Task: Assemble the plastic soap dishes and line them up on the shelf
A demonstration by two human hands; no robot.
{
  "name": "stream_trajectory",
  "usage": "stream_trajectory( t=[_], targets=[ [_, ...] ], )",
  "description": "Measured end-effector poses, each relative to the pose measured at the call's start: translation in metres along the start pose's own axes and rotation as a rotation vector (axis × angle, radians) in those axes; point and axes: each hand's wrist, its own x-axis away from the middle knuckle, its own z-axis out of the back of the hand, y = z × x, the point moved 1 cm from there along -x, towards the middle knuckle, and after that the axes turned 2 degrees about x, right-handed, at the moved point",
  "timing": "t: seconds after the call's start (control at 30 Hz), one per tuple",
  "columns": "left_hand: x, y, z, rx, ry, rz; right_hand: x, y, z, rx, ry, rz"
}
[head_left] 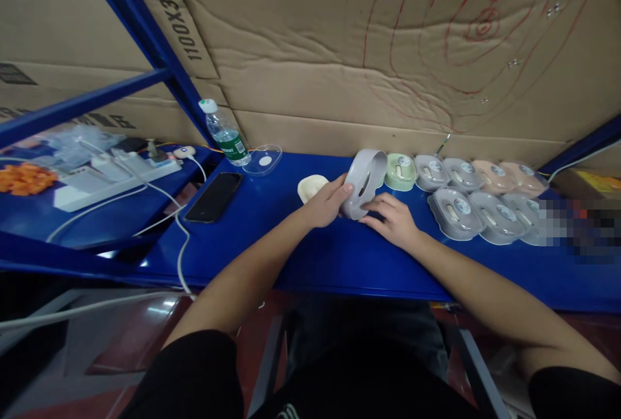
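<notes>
My left hand [326, 202] grips a grey oval plastic box [363, 181], tilted up on its edge on the blue table [272, 244]. My right hand [394, 217] rests beside the box's lower right edge, fingers curled against the table and touching the box. A cream oval piece [310, 185] lies just behind my left hand. To the right, several lidded oval boxes in grey, green and pink [466, 193] stand in rows.
A black phone [214, 196] lies left of my hands, with a water bottle [224, 133] and a clear lid [264, 160] behind it. A power strip with white cables [116, 176] sits at far left. Cardboard [369, 50] walls the back.
</notes>
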Motion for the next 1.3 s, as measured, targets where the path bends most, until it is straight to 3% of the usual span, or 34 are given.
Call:
stream_trajectory(
  t=[0.13, 0.27, 0.4, 0.6, 0.83, 0.93, 1.07, 1.2, 1.3],
  targets=[
    [-0.001, 0.004, 0.027, -0.160, -0.016, -0.050, 0.000, -0.003, 0.006, 0.008, 0.006, 0.031],
    [-0.010, -0.005, 0.047, -0.333, 0.092, 0.055, -0.002, 0.001, 0.009, -0.071, 0.084, 0.027],
    [-0.016, -0.013, 0.052, -0.550, 0.114, 0.162, -0.002, 0.011, 0.011, -0.073, 0.057, -0.017],
    [-0.017, -0.023, 0.062, -0.951, 0.201, 0.181, -0.001, 0.018, 0.009, -0.053, -0.045, -0.033],
    [-0.013, -0.024, 0.073, -1.170, 0.194, 0.278, -0.001, 0.021, 0.000, 0.013, -0.168, -0.027],
    [-0.012, -0.019, 0.072, -1.220, 0.214, 0.264, -0.003, 0.020, -0.002, 0.050, -0.235, -0.027],
    [-0.012, -0.011, 0.063, -1.177, 0.240, 0.118, -0.004, 0.019, -0.001, 0.037, -0.294, -0.012],
    [-0.008, -0.001, 0.035, -1.146, 0.164, -0.048, -0.003, 0.021, -0.001, 0.004, -0.328, 0.010],
    [-0.001, 0.003, 0.011, -1.177, 0.041, -0.035, -0.003, 0.021, -0.002, 0.003, -0.353, 0.016]
  ],
)
